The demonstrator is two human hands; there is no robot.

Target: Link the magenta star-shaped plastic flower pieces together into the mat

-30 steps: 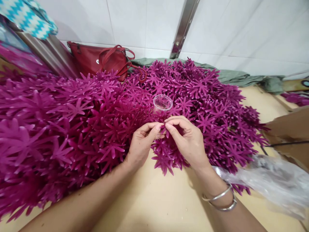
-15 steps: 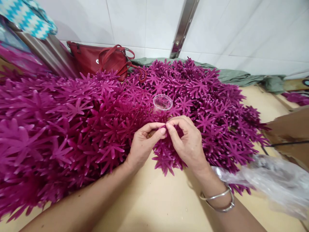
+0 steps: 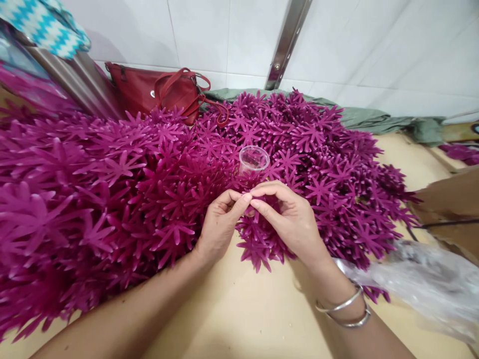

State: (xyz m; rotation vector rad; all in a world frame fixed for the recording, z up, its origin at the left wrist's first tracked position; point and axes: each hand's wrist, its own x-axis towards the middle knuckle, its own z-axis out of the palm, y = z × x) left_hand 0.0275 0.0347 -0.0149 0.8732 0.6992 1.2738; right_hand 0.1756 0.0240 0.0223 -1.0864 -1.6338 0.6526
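My left hand (image 3: pixel 221 219) is closed in a pinch, its thumb and forefinger tips meeting those of my right hand (image 3: pixel 290 214). My right hand pinches too, with thumb and forefinger pressed together. Whatever sits between the fingertips is too small and hidden to name. Just beyond my hands, a clear plastic cup (image 3: pixel 253 159) stands among magenta artificial flowers (image 3: pixel 318 149) with long, finger-like petals. More of the same flowers (image 3: pixel 90 204) heap up to the left, close to my left forearm.
On the tan tabletop (image 3: pixel 239 319), a crumpled clear plastic bag (image 3: pixel 422 279) and a cardboard box (image 3: pixel 452 209) lie at right. A red handbag (image 3: pixel 145 89) rests at back left beside a metal post (image 3: pixel 82 80). Green cloth (image 3: pixel 374 119) runs along the tiled wall.
My right hand's fingertips have shifted slightly left, and its thumb and forefinger now reach over the left fingertips. The flowers and cup have stayed in place.
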